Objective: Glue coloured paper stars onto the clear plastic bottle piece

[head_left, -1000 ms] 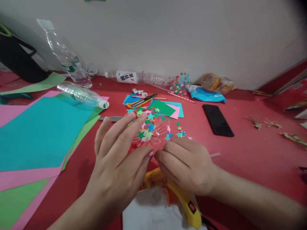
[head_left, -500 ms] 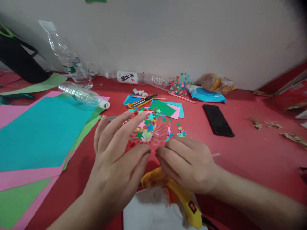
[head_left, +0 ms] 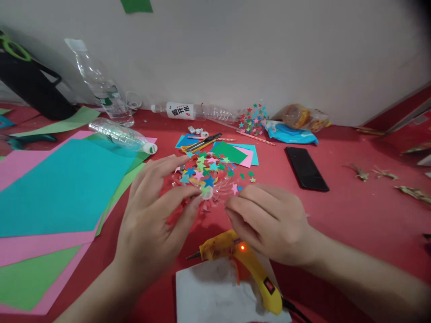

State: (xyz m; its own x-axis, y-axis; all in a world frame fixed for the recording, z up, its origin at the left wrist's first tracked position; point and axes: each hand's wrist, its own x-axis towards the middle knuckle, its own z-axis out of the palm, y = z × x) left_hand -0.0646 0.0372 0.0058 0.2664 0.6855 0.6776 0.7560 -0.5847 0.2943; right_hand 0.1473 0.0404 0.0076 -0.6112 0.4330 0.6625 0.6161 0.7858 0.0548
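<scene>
- The left hand is lying open wide over the left side of a clear plastic dish. The thumb is pressing the near edge and a long finger is reaching round the far edge, so the hand is gripping the dish. It looks like this is stopping the dish from sliding.
- The dish is sitting on the red tabletop, in the middle, just past both hands. Little paper stars in many colors are covering it.
- The right hand is curling its fingers together just beside the right edge of the dish. I cannot tell if it is pinching something tiny or nothing at all.
- The two hands are staying apart, one on each side of the dish.
- A yellow glue gun is lying close to the person, and its small light is glowing orange. It is resting on a white sheet, maybe so drips are landing there and not on the tabletop.
- Big sheets of colored paper are lying off to the left, and a black phone is lying to the right, well out of the way.
</scene>
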